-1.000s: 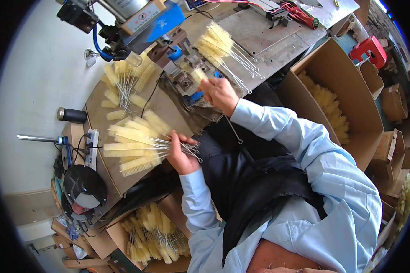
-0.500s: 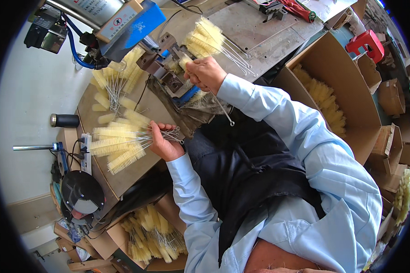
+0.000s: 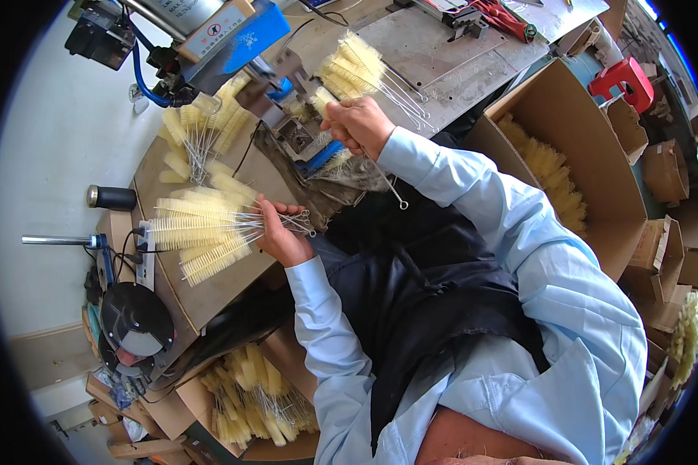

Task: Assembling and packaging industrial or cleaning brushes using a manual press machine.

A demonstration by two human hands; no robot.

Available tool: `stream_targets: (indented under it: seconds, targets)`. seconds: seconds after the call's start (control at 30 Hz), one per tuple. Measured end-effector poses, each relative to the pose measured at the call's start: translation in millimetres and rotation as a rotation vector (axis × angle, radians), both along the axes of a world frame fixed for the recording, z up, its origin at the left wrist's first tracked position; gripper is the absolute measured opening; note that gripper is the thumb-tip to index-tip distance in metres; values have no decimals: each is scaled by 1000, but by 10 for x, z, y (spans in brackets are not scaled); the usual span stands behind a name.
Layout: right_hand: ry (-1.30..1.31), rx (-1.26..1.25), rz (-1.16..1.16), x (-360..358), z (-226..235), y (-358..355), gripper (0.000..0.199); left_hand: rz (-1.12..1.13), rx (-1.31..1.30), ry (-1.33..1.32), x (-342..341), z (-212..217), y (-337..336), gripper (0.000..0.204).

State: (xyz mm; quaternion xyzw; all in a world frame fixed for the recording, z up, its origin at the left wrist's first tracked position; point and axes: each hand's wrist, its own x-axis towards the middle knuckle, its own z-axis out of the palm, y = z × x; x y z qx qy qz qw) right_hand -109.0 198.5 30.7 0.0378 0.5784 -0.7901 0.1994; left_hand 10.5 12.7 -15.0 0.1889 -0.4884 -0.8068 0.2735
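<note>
My left hand is closed around the wire stems of a bundle of bottle brushes. Their cream bristle heads fan out to the left, and the looped wire ends stick out on the right. My right hand grips a single bottle brush. Its bristle head shows past my fingers, beside the metal fixture of a bench machine. From below that hand its wire stem slants down to a loop. What the brush touches inside the fixture is hard to make out.
More brushes lie behind the fixture and to its left. A blue machine head overhangs the bench. Cardboard boxes of brushes stand at right and lower left. A dark cloth drapes the bench edge.
My view has shifted slightly. The upper metal part of the fixture is now blurred, as if moving. My right hand and its brush sit slightly farther right; both hands keep their hold.
</note>
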Motion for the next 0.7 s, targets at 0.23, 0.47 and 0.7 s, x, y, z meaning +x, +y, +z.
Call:
stream_targets:
  seconds: [0.23,0.47,0.7]
  targets:
    - [210,376,-19,-111,-41,146,41,9,17,22,-51,-122,-67,27]
    - [447,478,-113,-194,-280,43,38,0,4,6,-60,-129,-88,25]
    - [420,438,-70,-149,-208,35,38,-24,-21,-40,-14,-47,-69,23]
